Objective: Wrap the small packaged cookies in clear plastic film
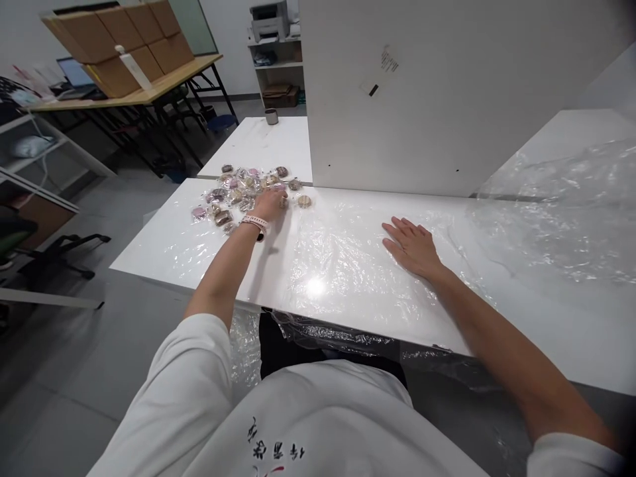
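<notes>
My left hand (269, 205) is at the right edge of a loose pile of small round cookies (236, 196), each in clear wrapping. Its fingers curl down around one wrapped cookie (283, 203), partly hidden by the hand. A pale wrapped cookie (305, 201) lies just to the right, apart from the pile. My right hand (411, 248) rests with fingers spread on a sheet of clear plastic film (342, 255), which covers the middle of the white table (163, 242). Nothing shows in the right hand.
A tall white panel (397, 132) stands along the table's back edge. More crumpled clear film (571, 212) lies at the right. A small dark cup (271, 116) sits on the white surface behind. Farther off are cardboard boxes (144, 40) on a wooden table and a printer (269, 23).
</notes>
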`<state>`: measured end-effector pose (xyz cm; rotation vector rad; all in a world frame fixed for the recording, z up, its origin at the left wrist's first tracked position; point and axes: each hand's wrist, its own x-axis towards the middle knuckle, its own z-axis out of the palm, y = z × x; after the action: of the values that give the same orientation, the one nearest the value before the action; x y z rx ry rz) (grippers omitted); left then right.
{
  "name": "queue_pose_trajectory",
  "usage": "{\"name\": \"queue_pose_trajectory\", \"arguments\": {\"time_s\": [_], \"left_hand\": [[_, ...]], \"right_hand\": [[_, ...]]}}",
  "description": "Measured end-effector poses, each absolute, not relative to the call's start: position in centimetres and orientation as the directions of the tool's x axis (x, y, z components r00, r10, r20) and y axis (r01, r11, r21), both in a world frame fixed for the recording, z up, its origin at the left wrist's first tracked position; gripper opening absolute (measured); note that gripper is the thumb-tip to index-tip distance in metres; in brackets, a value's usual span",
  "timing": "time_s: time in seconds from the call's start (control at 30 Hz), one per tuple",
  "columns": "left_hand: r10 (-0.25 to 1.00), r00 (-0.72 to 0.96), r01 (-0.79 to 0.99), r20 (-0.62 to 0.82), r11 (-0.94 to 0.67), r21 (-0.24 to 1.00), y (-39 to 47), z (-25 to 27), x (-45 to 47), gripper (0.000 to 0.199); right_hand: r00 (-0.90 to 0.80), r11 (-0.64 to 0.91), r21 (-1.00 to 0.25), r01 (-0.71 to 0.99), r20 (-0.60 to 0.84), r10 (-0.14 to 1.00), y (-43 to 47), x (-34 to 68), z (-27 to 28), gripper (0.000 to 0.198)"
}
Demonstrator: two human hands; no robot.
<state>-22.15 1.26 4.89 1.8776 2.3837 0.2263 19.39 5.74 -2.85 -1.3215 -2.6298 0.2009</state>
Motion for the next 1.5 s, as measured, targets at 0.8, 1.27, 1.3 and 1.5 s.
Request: {"name": "queue_pose_trajectory", "arguments": {"time_s": [0.8, 1.27, 1.3, 1.5], "left_hand": [[0.994, -0.108, 0.983, 0.028, 0.102, 0.154, 5.9, 6.4, -15.2, 0.048], [0.827, 0.559, 0.767, 0.065, -0.545, 0.34, -9.0, 1.4, 2.0, 0.056], [0.833, 0.55, 0.766, 0.063, -0.533, 0.359, -9.6, 1.3, 1.8, 0.067], [0.932, 0.349, 0.861, 0.102, -0.362, 0.358, -18.4, 4.1, -3.7, 0.102]], "right_hand": [[-0.571, 0.58, -0.235, 0.78, 0.11, 0.813, 6.0, 19.3, -2.8, 0.063], [-0.53, 0.521, -0.292, 0.802, 0.052, 0.846, 11.3, 17.2, -2.5, 0.066], [-0.531, 0.516, -0.307, 0.8, 0.039, 0.846, 11.3, 17.1, -2.2, 0.068], [-0.584, 0.552, -0.461, 0.695, 0.087, 0.807, 5.0, 20.2, 3.1, 0.072]]}}
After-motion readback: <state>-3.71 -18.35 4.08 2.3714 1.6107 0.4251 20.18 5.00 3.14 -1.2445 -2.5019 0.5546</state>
